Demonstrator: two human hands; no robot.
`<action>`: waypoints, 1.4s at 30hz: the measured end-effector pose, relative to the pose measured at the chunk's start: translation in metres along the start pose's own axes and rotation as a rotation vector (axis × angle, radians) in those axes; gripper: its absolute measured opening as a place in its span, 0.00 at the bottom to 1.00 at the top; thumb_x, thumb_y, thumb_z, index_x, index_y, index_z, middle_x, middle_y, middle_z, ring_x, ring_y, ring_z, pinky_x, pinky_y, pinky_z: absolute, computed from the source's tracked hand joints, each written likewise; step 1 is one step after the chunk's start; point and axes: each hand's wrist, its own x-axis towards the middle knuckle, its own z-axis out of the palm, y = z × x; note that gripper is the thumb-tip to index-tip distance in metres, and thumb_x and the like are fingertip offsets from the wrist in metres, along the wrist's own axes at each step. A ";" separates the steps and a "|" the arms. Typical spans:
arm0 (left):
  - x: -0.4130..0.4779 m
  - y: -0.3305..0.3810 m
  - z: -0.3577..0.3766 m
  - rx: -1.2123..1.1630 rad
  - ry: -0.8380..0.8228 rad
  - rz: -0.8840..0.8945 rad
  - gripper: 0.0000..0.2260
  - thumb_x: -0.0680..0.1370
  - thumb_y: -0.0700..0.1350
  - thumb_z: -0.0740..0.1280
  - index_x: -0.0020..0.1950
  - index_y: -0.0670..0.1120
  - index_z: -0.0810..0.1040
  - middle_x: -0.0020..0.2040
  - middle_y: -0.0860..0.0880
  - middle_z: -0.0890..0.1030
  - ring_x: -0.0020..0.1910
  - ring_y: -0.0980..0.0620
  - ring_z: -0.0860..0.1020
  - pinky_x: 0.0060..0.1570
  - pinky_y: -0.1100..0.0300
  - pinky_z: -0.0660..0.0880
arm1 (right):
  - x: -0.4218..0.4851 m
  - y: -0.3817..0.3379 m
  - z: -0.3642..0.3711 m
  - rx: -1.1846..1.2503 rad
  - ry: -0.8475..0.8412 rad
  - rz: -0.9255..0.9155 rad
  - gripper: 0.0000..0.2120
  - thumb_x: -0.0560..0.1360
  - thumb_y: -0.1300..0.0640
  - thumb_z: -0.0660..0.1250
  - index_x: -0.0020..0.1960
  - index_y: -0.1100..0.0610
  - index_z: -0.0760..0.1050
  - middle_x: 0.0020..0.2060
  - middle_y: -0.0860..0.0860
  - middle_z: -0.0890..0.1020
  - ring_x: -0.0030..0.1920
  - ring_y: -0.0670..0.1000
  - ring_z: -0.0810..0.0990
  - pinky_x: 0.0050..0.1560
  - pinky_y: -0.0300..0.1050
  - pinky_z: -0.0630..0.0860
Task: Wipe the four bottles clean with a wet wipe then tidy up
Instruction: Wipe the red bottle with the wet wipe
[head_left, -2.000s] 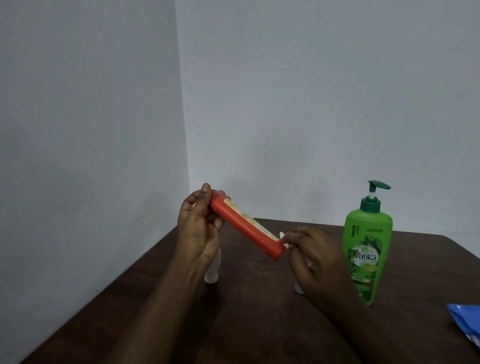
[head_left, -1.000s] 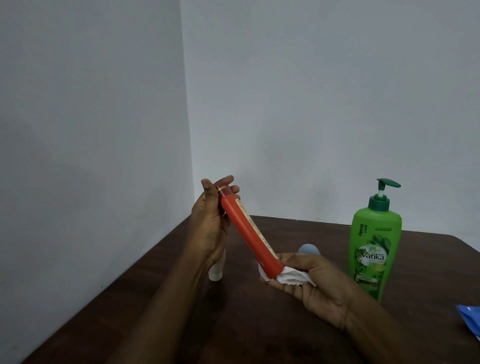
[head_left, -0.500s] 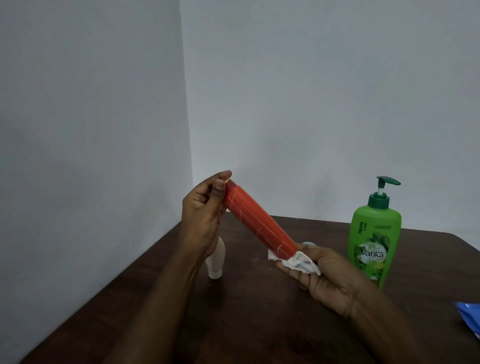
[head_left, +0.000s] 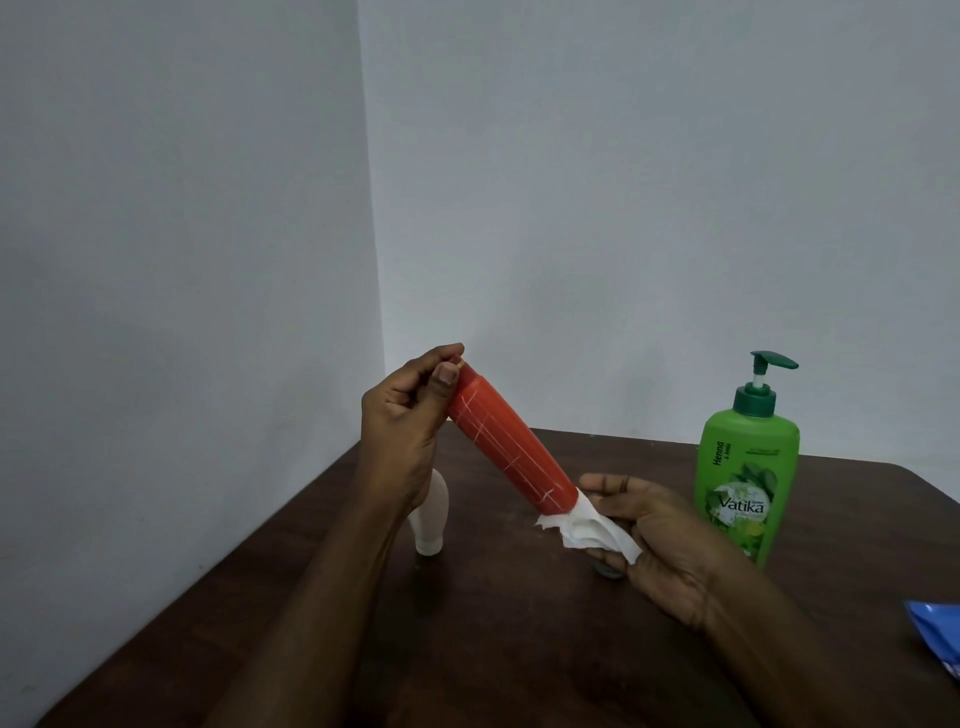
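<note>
Raised above the dark wooden table (head_left: 519, 649) on a bent forearm, with the left hand (head_left: 405, 431) pinching the cap end of the red bottle (head_left: 511, 454) between the thumb and curled fingers, knuckles turned toward the camera. Slanted down and to the right from that grip, well clear of the tabletop. Met at the lower end by the right hand (head_left: 660, 535), palm turned up, thumb laid over the top, fingers curled round a crumpled white wet wipe (head_left: 587, 530) held against the bottle's base. Just under those fingers, a small dark shape on the table, too hidden to name.

Behind the left wrist, a white bottle (head_left: 434, 525) on the table, its upper part covered by the hand. Beyond the right hand and near it, a green pump bottle (head_left: 745, 478) upright on the tabletop, label facing the camera, dark green pump head pointing right. At the right edge, cut off by the frame, part of a blue packet (head_left: 935, 639) lying flat.

Behind all this, plain pale walls (head_left: 182, 234) meeting in a corner, with the table pushed close to them
</note>
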 end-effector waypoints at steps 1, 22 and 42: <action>0.000 0.001 0.000 -0.006 0.010 0.000 0.14 0.73 0.57 0.71 0.57 0.57 0.85 0.58 0.55 0.86 0.63 0.48 0.82 0.59 0.49 0.82 | 0.001 -0.001 -0.001 -0.007 0.008 -0.018 0.12 0.79 0.74 0.59 0.57 0.67 0.77 0.48 0.65 0.84 0.33 0.59 0.84 0.19 0.42 0.75; 0.002 -0.001 -0.002 -0.012 0.042 -0.010 0.12 0.75 0.55 0.70 0.56 0.56 0.85 0.53 0.59 0.86 0.58 0.54 0.83 0.51 0.57 0.84 | 0.008 0.010 -0.001 -0.237 0.148 -0.272 0.10 0.76 0.71 0.66 0.50 0.60 0.81 0.47 0.64 0.85 0.38 0.59 0.82 0.35 0.48 0.77; -0.024 0.004 0.028 -0.216 -0.284 -0.534 0.24 0.72 0.54 0.73 0.61 0.40 0.84 0.53 0.44 0.88 0.47 0.49 0.87 0.46 0.54 0.84 | -0.005 0.034 0.011 -1.090 0.207 -1.350 0.21 0.80 0.58 0.55 0.70 0.57 0.75 0.58 0.52 0.84 0.57 0.46 0.80 0.60 0.44 0.78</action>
